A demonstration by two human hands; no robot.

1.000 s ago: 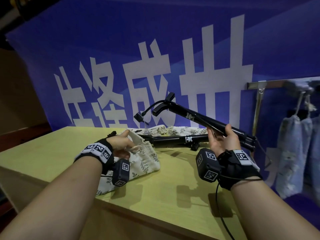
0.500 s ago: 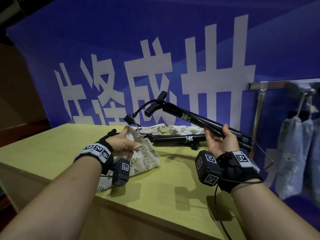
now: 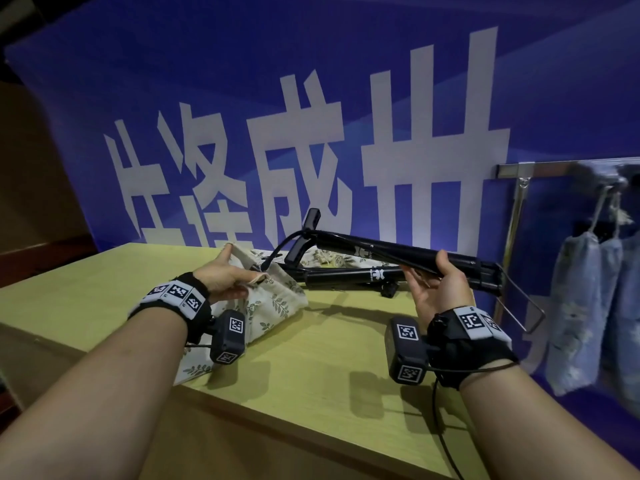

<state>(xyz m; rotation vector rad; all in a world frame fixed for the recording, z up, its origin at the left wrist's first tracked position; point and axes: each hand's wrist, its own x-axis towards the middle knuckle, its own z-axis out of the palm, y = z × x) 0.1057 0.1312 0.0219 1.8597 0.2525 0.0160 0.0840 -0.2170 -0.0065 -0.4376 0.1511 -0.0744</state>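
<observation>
Black pump [image 3: 398,252]; cream leaf-print bag [image 3: 273,306]; yellow-green table [image 3: 311,375].

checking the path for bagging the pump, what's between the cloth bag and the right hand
In the head view, a second black pump lies on the table between the bag and the right hand; the held pump crosses above it.

Four large white Chinese characters [image 3: 301,161] stand on the blue banner [image 3: 450,46], their feet hidden behind the counter [image 3: 311,358]; the third looks like 成. The raised pump [image 3: 408,253] and the lying pump [image 3: 346,276] each bear a small white emblem, its lettering too small to read. Square black-and-white code markers sit on the left wristband [image 3: 176,294] and the right wristband [image 3: 474,322].
</observation>
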